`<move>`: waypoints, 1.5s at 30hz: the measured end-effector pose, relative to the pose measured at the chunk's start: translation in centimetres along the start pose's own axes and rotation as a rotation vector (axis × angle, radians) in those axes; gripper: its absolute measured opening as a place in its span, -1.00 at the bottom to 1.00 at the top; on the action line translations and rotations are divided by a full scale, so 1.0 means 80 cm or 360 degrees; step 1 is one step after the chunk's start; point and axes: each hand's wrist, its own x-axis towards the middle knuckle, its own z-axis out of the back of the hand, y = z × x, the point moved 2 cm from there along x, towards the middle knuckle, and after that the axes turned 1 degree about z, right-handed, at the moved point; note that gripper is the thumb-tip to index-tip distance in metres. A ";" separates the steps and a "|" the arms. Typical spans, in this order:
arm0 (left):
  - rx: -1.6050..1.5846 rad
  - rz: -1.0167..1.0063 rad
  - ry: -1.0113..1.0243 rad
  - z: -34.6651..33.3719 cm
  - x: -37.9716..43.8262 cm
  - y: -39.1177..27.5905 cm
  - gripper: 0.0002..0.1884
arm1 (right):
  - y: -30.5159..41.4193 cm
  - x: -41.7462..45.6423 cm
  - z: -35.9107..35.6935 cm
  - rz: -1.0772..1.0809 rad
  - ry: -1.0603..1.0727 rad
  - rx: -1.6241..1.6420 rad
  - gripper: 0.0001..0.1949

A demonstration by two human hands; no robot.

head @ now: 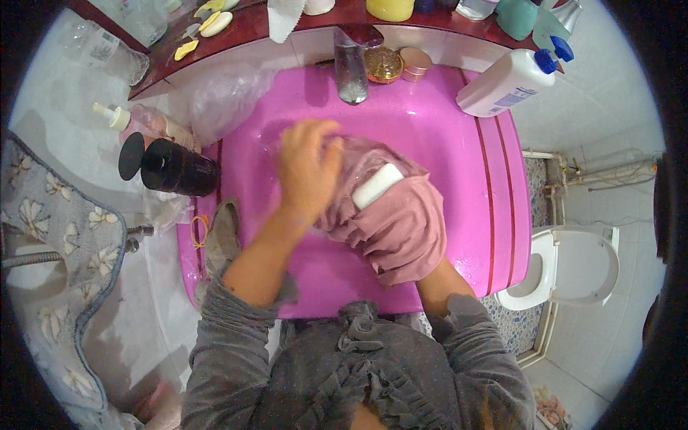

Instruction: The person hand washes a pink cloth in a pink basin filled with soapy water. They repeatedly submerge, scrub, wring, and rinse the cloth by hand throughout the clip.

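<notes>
A wet dusty-pink cloth (411, 220) is bunched over the basin of the pink washbasin (457, 145). On its folds rests a white bar of soap (378, 186), tilted. My left hand (312, 164), blurred, is at the cloth's left edge, palm down. Its fingers are bent and the thumb is apart, with nothing visible between them. My right forearm (443, 282) runs in under the cloth, which covers the right hand completely, so its grip is hidden.
Behind the basin stands a metal faucet (352, 70), beside a gold-lidded jar (383, 65). A white pump bottle (508, 83) stands at the right rear corner. Along the left rim are a black bottle (180, 167), a clear plastic bag (228, 102) and a grey cloth (223, 239).
</notes>
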 end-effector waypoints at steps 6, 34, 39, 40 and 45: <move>-0.0077 -0.0191 0.0299 -0.031 -0.052 -0.061 -0.70 | 0.001 -0.012 -0.004 0.0016 0.0037 0.0011 -0.64; -0.0403 0.1035 -0.0290 0.176 -0.096 0.120 -0.62 | 0.048 0.025 0.013 0.0315 0.0283 -0.0965 -0.66; 0.0556 0.1198 -0.0006 0.235 -0.177 0.191 -0.57 | 0.078 0.031 -0.009 0.0521 0.0514 -0.1458 -0.66; 0.0610 0.1309 0.0070 0.237 -0.189 0.200 -0.58 | 0.085 0.032 -0.011 0.0546 0.0563 -0.1553 -0.66; 0.0922 0.1183 0.0145 0.229 -0.212 0.211 -0.56 | 0.132 0.031 -0.021 0.0609 0.0898 -0.2019 -0.67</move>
